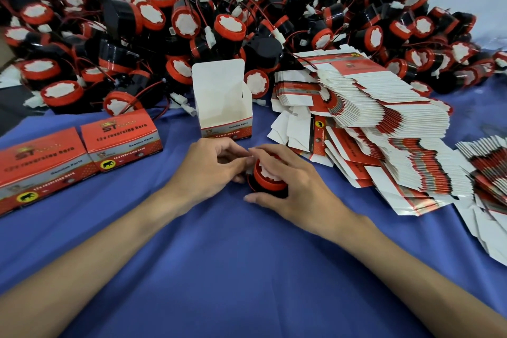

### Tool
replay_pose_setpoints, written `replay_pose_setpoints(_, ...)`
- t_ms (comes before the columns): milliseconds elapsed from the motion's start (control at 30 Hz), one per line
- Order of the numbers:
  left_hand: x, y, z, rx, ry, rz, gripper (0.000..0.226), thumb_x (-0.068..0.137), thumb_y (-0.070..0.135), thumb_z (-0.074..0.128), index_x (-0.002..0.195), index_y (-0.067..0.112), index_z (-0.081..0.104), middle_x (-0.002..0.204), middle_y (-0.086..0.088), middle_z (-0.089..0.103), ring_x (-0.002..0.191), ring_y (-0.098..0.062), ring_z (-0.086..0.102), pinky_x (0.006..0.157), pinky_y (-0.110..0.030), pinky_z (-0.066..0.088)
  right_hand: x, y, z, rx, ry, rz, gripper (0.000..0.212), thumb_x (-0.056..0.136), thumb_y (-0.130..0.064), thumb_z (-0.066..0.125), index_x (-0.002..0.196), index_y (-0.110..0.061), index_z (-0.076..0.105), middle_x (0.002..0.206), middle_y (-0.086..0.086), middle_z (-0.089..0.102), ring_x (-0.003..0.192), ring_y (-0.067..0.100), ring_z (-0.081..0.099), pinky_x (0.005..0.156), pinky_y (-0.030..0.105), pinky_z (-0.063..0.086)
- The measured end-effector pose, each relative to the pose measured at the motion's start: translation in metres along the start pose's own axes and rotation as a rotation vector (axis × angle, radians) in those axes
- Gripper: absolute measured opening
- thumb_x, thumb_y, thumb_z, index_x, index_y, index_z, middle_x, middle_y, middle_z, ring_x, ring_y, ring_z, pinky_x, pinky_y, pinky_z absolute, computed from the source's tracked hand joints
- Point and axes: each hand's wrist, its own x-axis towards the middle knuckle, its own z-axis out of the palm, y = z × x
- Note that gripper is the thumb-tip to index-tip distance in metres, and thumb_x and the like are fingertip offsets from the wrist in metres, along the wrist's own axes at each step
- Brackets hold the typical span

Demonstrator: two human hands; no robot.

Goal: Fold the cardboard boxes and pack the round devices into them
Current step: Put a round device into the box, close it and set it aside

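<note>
A round red-and-black device with a white face sits on the blue cloth at the centre. My right hand grips it from the right, fingers curled over its top and thumb below. My left hand is at its left side, fingertips pinching something small and white at the device's top edge. Just behind my hands an erected cardboard box stands upright with its lid flap open and nothing visible inside.
A large heap of round devices with red wires fills the back. Fanned stacks of flat box blanks lie at the right. Two closed red boxes sit at the left. Blue cloth covers the table.
</note>
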Motion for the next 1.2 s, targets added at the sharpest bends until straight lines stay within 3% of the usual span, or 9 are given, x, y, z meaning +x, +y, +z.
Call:
replay_pose_setpoints(167, -0.003, 0.002, 0.001, 0.102, 0.019, 0.034, 0.007, 0.084, 0.014, 0.072, 0.089, 0.011, 0.068, 0.067, 0.003, 0.071, 0.058, -0.008, 0.067, 0.056, -0.015, 0.051, 0.001, 0.002, -0.003, -0.009, 0.026, -0.041, 0.058, 0.080, -0.022, 0.077, 0.132, -0.008, 0.056, 0.126, 0.004, 0.055, 0.114, 0.009, 0.052, 0.100, 0.015, 0.039)
replay_pose_setpoints(300, -0.009, 0.004, 0.000, 0.461, 0.303, 0.398, 0.016, 0.085, 0.027, 0.068, 0.096, 0.016, 0.064, 0.081, 0.011, 0.065, 0.063, -0.007, 0.060, 0.060, -0.014, 0.045, 0.002, 0.006, -0.001, -0.024, 0.053, -0.046, 0.064, 0.079, -0.021, 0.078, 0.134, -0.005, 0.052, 0.126, 0.009, 0.056, 0.115, 0.015, 0.054, 0.101, 0.021, 0.042)
replay_pose_setpoints(467, 0.009, 0.008, -0.015, 0.511, 0.667, 0.640, 0.039, 0.077, 0.017, 0.068, 0.111, 0.001, 0.058, 0.126, -0.019, 0.035, 0.122, -0.021, 0.033, 0.101, -0.024, 0.035, 0.006, 0.007, -0.005, 0.023, 0.033, -0.050, 0.061, 0.079, -0.016, 0.078, 0.134, -0.004, 0.053, 0.121, 0.007, 0.056, 0.112, 0.009, 0.053, 0.099, 0.019, 0.041)
replay_pose_setpoints(567, 0.027, 0.003, -0.024, 0.392, 0.549, 0.459, 0.049, 0.082, 0.019, 0.067, 0.126, 0.005, 0.050, 0.138, -0.012, 0.028, 0.125, -0.012, 0.032, 0.094, 0.001, 0.025, 0.019, 0.000, -0.017, 0.158, 0.015, -0.001, 0.050, 0.080, -0.013, 0.076, 0.126, -0.005, 0.059, 0.108, -0.017, 0.055, 0.106, -0.007, 0.049, 0.096, 0.007, 0.035)
replay_pose_setpoints(700, 0.047, -0.012, -0.036, 0.176, 0.278, 0.282, 0.039, 0.092, 0.011, 0.057, 0.125, 0.021, 0.038, 0.115, 0.001, 0.053, 0.106, -0.012, 0.056, 0.087, -0.024, 0.047, 0.058, -0.021, -0.041, 0.375, 0.012, 0.052, 0.048, 0.083, -0.023, 0.071, 0.128, -0.014, 0.057, 0.116, -0.009, 0.057, 0.110, -0.001, 0.053, 0.095, 0.011, 0.038)
replay_pose_setpoints(867, 0.047, -0.024, -0.036, 0.271, 0.129, 0.380, 0.053, 0.092, 0.000, 0.058, 0.138, 0.005, 0.032, 0.123, 0.016, 0.050, 0.106, 0.023, 0.048, 0.084, -0.002, 0.041, 0.104, -0.044, -0.028, 0.606, 0.008, 0.090, 0.052, 0.088, -0.018, 0.068, 0.137, -0.012, 0.051, 0.123, -0.002, 0.052, 0.104, -0.003, 0.055, 0.090, 0.014, 0.045)
replay_pose_setpoints(933, 0.046, -0.024, -0.037, 0.255, 0.097, 0.375, 0.060, 0.090, 0.006, 0.063, 0.140, 0.006, 0.031, 0.126, 0.014, 0.050, 0.106, 0.025, 0.047, 0.082, 0.000, 0.040, 0.111, -0.041, -0.020, 0.538, 0.018, 0.088, 0.056, 0.088, -0.012, 0.068, 0.140, -0.008, 0.046, 0.127, 0.003, 0.049, 0.113, 0.005, 0.052, 0.099, 0.017, 0.042)
replay_pose_setpoints(1033, 0.041, -0.019, -0.040, 0.176, 0.073, 0.357, 0.053, 0.077, 0.026, 0.074, 0.112, 0.030, 0.034, 0.099, 0.035, 0.054, 0.093, 0.018, 0.055, 0.076, -0.006, 0.046, 0.109, -0.024, -0.018, 0.228, 0.014, -0.044, 0.060, 0.088, -0.009, 0.069, 0.142, -0.007, 0.044, 0.130, 0.008, 0.045, 0.122, 0.014, 0.045, 0.105, 0.021, 0.038)
replay_pose_setpoints(1200, 0.038, -0.015, -0.041, 0.137, 0.075, 0.347, 0.066, 0.064, 0.033, 0.086, 0.101, 0.032, 0.031, 0.094, 0.017, 0.058, 0.088, 0.008, 0.061, 0.076, -0.011, 0.049, 0.103, -0.012, -0.021, -0.216, -0.130, -0.214, 0.061, 0.087, -0.012, 0.066, 0.143, -0.015, 0.042, 0.135, 0.008, 0.042, 0.119, 0.026, 0.044, 0.097, 0.043, 0.041)
